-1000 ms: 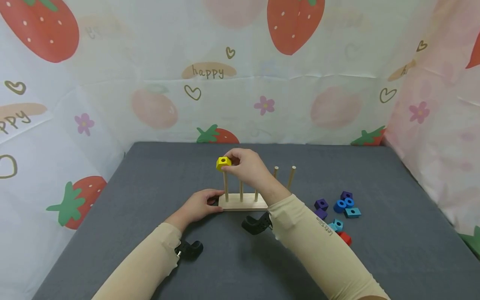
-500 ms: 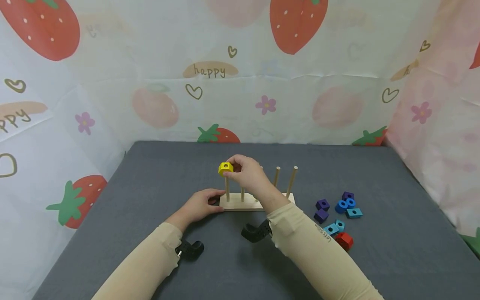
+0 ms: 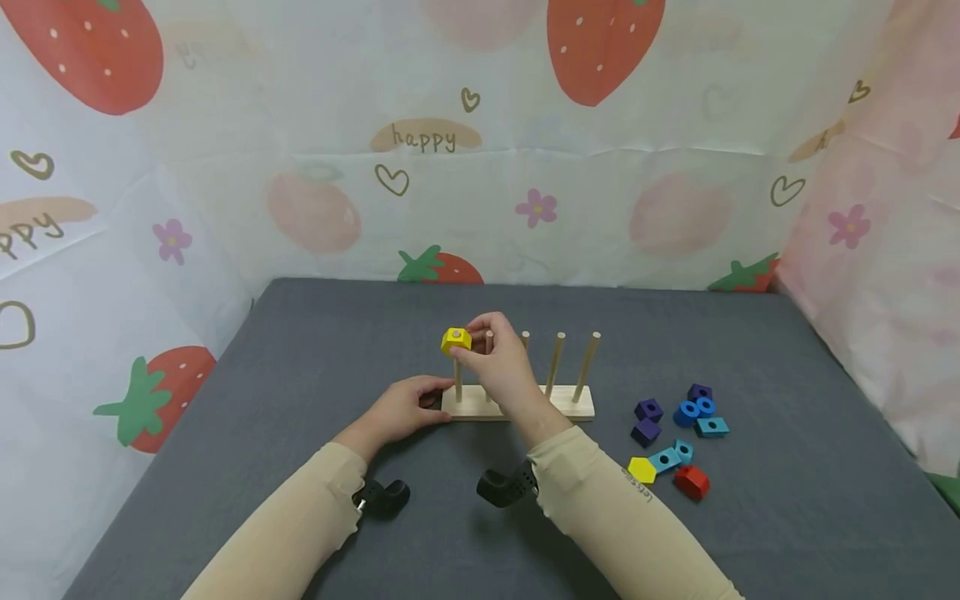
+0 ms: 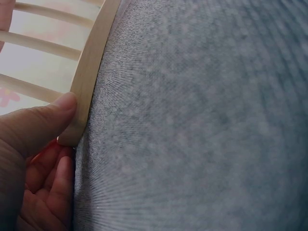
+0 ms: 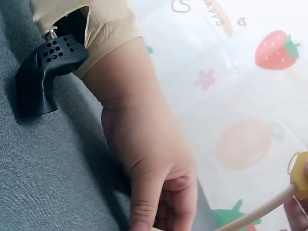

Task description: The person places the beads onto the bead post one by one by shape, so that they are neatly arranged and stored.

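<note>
Pinching yellow block (image 3: 453, 342) in right hand (image 3: 498, 360), atop peg (image 3: 458, 382) nearest left hand (image 3: 405, 407); left hand grips rack (image 3: 474, 405) end. Best: block level, hole square to peg, lower straight, loosen pinch gradually, left hand bracing rack.

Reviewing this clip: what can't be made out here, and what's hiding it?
Head view: most of the third peg from the left, behind the right hand.
Head view: lettering on the right sleeve, too small to read.
Left wrist view: top of the lowest peg, past the left edge.
Right wrist view: part of the yellow block, past the right edge.
Same view: the end of the left hand, past the bottom edge.
</note>
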A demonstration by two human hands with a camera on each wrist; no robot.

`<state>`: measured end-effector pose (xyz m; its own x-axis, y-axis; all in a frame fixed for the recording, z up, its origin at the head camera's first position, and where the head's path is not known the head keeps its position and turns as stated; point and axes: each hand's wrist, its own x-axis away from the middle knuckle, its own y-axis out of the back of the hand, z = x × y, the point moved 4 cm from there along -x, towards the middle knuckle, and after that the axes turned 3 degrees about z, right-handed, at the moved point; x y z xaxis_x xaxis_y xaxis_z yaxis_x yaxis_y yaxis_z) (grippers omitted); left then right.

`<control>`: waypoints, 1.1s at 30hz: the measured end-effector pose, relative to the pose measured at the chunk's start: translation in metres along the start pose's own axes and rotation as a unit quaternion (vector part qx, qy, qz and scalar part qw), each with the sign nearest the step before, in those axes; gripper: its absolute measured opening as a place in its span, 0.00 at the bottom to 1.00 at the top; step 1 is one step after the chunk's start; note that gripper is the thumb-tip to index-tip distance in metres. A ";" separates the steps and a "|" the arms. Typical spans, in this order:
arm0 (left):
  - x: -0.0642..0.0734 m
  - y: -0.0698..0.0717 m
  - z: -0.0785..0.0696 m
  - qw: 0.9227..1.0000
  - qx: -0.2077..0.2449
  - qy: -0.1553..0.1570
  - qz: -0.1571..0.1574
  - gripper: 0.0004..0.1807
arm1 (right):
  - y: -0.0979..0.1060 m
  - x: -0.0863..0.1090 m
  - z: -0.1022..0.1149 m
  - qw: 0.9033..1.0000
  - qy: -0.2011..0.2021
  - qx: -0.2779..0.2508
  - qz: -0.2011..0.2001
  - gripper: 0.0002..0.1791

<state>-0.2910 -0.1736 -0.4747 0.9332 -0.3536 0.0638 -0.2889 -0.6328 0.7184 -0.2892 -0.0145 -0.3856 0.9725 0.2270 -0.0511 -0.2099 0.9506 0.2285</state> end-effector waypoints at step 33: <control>0.000 -0.001 0.001 1.000 -0.007 0.007 0.000 0.28 | -0.019 0.004 -0.073 0.994 -0.097 0.035 -0.022 0.14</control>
<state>-0.2910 -0.1736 -0.4757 0.9362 -0.3439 0.0728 -0.2857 -0.6239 0.7274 -0.2885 -0.0164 -0.4606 0.9831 0.1346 0.1238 -0.1662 0.9403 0.2971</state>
